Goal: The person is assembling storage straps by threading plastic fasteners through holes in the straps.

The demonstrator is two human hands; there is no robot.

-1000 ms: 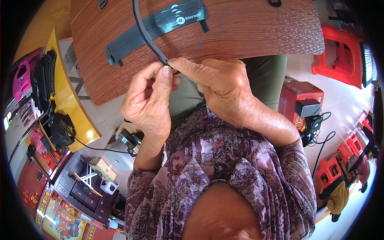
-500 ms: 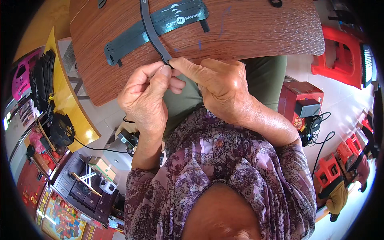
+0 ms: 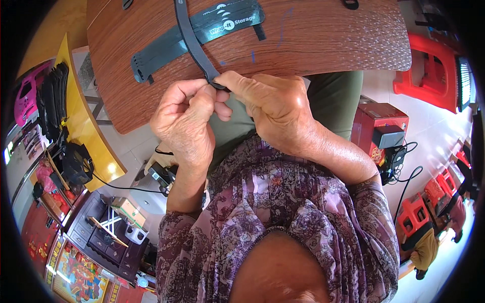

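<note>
My left hand (image 3: 184, 121) and my right hand (image 3: 275, 108) meet at the near edge of a brown wooden table (image 3: 313, 45). Both pinch the near end of a narrow black strap (image 3: 192, 38) that runs away from me across the tabletop. Under that strap lies a wider black strap with white print (image 3: 202, 33), flat on the wood and pointing left. My fingertips hide the strap's end.
A yellow bench (image 3: 86, 126) with a row of black straps (image 3: 53, 98) stands at the left. A red box with a black charger and cables (image 3: 381, 131) sits on the floor at the right. Red plastic stools (image 3: 434, 76) stand beyond it.
Both hands stay at the strap's end; my left fingers have closed in tighter on it. The strap on the table has shifted slightly.
</note>
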